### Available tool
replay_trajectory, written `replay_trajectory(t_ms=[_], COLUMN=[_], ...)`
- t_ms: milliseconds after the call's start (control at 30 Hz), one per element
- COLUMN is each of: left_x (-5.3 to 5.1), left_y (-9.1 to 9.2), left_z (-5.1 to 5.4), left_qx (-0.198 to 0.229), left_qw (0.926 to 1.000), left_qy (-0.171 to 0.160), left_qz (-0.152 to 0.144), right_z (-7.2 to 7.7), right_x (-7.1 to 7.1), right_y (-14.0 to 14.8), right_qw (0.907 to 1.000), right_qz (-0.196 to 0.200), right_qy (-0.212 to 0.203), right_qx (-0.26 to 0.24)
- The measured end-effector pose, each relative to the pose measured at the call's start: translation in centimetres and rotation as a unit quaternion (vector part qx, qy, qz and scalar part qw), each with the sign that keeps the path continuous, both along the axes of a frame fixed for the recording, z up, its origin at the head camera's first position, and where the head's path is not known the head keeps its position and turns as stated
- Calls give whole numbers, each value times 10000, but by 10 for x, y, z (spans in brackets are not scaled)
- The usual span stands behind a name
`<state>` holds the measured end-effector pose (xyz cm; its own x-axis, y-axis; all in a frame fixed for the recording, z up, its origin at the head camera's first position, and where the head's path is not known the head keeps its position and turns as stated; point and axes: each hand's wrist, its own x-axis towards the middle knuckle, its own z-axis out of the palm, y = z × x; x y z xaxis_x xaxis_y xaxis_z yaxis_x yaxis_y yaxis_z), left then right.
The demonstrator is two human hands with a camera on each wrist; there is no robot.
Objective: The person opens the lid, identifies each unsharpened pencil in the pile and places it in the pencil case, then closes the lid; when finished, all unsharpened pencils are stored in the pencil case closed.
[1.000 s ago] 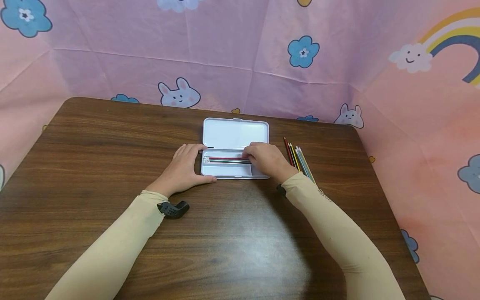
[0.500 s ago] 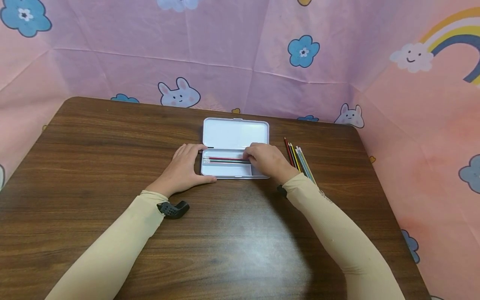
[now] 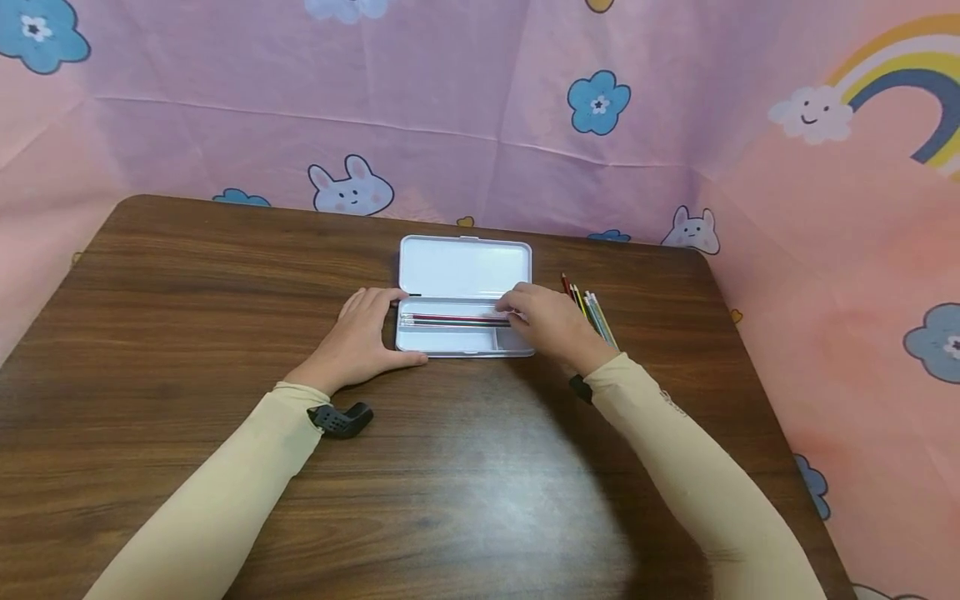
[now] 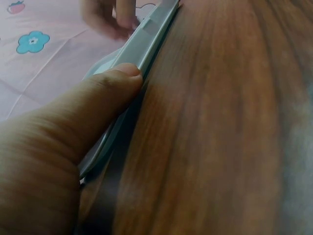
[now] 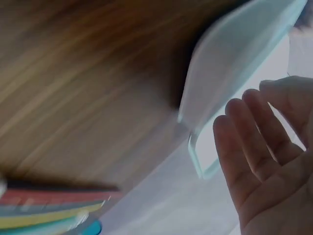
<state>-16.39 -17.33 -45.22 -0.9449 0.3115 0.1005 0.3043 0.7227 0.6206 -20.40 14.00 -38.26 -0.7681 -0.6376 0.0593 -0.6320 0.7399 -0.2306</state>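
Near, bottom corners of the head view: two beige sleeves, a black wrist device on the left one. Brown wood-grain table beneath.

Mid-frame, left of centre: left hand spread wide across the end of a white pencil case, thumb pressed to its front edge, fingers at the back corner; holds it between them. Case sits at centre, lid raised behind.

Right hand over the case's right end, fingers loosely bent, slightly parted; nothing seen in the grip. Contact with the row of pencils inside: cannot tell.

Right of centre, on the table: loose pencils, partly behind the right hand. Farthest, top: pink patterned cloth.
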Motion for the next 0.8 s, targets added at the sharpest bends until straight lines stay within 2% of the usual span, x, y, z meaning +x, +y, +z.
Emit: replay_trajectory(t_ms=[133,267,333,467,633,800], left_x=[0,-2,-2,-2,-2,-3], left_y=[-1,-1,-1,-1,-1,-1], left_z=[2,2,2,1,-1,-2], left_qx=[22,30,40,39,34,25], left_qw=[10000,10000,10000,10000,10000,10000], left_qy=[-6,26,34,27,8,5], left_qz=[-11,8,-10,-43,-31,-39], right_z=[11,18,18,14,8,-2], right_x=[10,14,15,20,32,37], right_y=[32,74,96,132,152,156], right_qw=[9988,9945,9906,9780,9596,9539], right_qz=[-284,-839,-1146,-1684,-2118,-2238], right_qy=[-23,-184,-361,-971,-1718,-1900], right_qx=[-409,-598,-649,-751,-693,-627])
